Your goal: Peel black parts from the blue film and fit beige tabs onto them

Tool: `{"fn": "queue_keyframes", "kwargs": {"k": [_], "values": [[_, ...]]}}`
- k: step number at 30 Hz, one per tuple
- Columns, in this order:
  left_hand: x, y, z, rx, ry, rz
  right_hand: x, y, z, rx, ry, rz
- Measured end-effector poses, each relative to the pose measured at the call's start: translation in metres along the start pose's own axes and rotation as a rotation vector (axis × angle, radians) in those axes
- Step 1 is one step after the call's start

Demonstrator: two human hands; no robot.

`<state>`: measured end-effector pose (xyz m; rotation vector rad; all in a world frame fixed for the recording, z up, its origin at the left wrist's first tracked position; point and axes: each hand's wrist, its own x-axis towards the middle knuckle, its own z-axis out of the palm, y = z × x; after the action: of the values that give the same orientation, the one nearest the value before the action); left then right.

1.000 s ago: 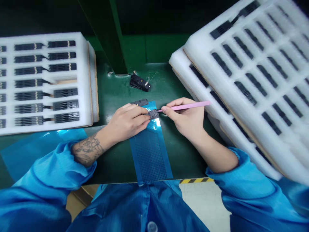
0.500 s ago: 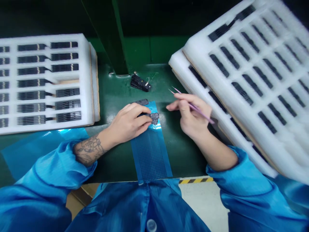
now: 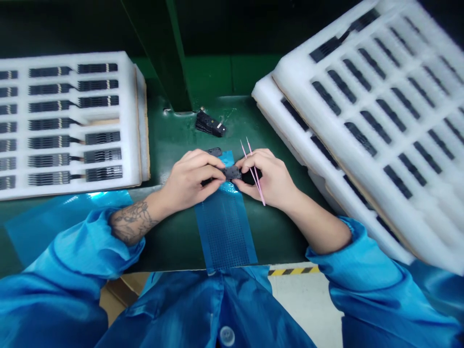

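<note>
Pinched at one end by the left hand point(image 3: 194, 180) and at the other by the right hand point(image 3: 271, 180): a small black part point(image 3: 231, 172), held just above the far end of the blue film strip point(image 3: 224, 232), near the middle of the worktop point(image 3: 174, 140). Both grips narrow, fingertips nearly meeting over the piece. Also in the right hand, tucked loosely across the fingers, tips apart and pointing to the far edge: pink tweezers point(image 3: 254, 170).

Likely trouble from here:
- **Loose tweezers:** a slide out of so light a tuck, with a scratch on the part or a drop onto the strip.
- **Squeeze or twist:** too much of either between two hands, and probably a bent piece.
- **Fingertip slip:** a fall onto the film, perhaps landing askew.

Just behind the left fingers, at the strip's far corner, a second black part point(image 3: 214, 152), easily knocked. Along the right edge, a tilted foam tray stack point(image 3: 290, 79), near the right forearm and open to a nudge.
</note>
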<state>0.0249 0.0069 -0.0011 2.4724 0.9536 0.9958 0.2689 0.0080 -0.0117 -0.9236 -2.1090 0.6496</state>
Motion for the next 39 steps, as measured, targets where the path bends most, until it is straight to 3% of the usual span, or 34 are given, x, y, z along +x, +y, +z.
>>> {"fn": "queue_keyframes", "kwargs": {"k": [3, 7, 10, 14, 18, 24, 29, 34, 39], "values": [[0.001, -0.010, -0.004, 0.169, 0.107, -0.082, -0.001, 0.001, -0.001, 0.024, -0.037, 0.012], [-0.001, -0.020, -0.006, 0.333, 0.041, -0.150, -0.001, 0.003, -0.002, -0.010, -0.080, 0.023], [-0.002, -0.016, -0.005, 0.329, 0.004, -0.057, -0.001, 0.005, -0.003, -0.028, -0.057, 0.057], [-0.003, -0.005, -0.003, 0.312, -0.152, 0.152, 0.001, 0.005, -0.005, -0.011, -0.038, 0.091], [-0.006, -0.001, -0.003, 0.324, -0.107, 0.213, -0.001, 0.002, -0.009, 0.104, 0.065, 0.183], [-0.007, -0.003, -0.003, 0.279, -0.271, 0.158, -0.007, -0.002, -0.013, 0.396, 0.218, 0.382], [-0.006, -0.006, -0.001, 0.219, -0.290, 0.090, -0.005, -0.005, -0.014, 0.585, 0.059, 0.417], [-0.006, -0.006, 0.001, 0.217, -0.298, 0.044, -0.003, -0.007, -0.016, 0.592, -0.059, 0.543], [-0.005, -0.006, 0.004, 0.219, -0.247, 0.049, 0.000, -0.009, -0.016, 0.490, -0.016, 0.428]]}}
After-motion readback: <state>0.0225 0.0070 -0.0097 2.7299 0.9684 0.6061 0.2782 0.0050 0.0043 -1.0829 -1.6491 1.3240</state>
